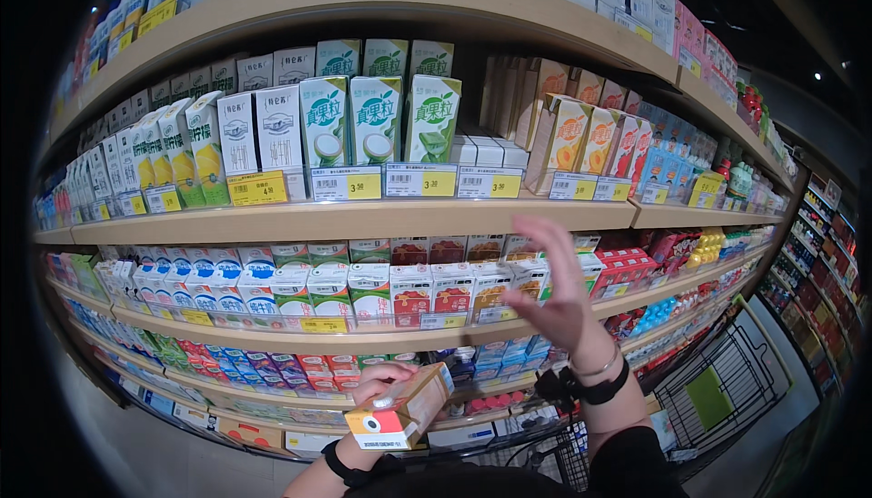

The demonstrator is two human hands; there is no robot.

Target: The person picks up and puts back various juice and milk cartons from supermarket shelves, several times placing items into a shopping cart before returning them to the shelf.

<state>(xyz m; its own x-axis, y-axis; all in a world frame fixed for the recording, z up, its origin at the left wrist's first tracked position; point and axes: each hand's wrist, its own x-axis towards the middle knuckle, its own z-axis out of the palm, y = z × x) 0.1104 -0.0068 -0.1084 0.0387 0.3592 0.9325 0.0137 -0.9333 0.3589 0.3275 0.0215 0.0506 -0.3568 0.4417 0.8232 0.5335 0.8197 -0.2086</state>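
Observation:
Low in the middle, my left hand (380, 381) grips a tan and white drink carton (417, 403) with a red and yellow end, tilted toward me. My right hand (562, 297) is raised with thumb and fingers spread, holding nothing, in front of the shelf edge (449, 219). Behind its fingers are brown and white cartons (492, 287) on the lower shelf. On the shelf above stand green and white cartons (436, 120) and orange-printed cartons (569, 134). Between these two groups lie white cartons (480, 151), set lower and farther back.
Price tags (421, 180) line the clear shelf lip. Blue and white milk cartons (225, 287) fill the lower left. A wire shopping cart (715, 368) stands at the right, and a black wire basket (569, 454) is near my right elbow. Grey floor (163, 423) shows lower left.

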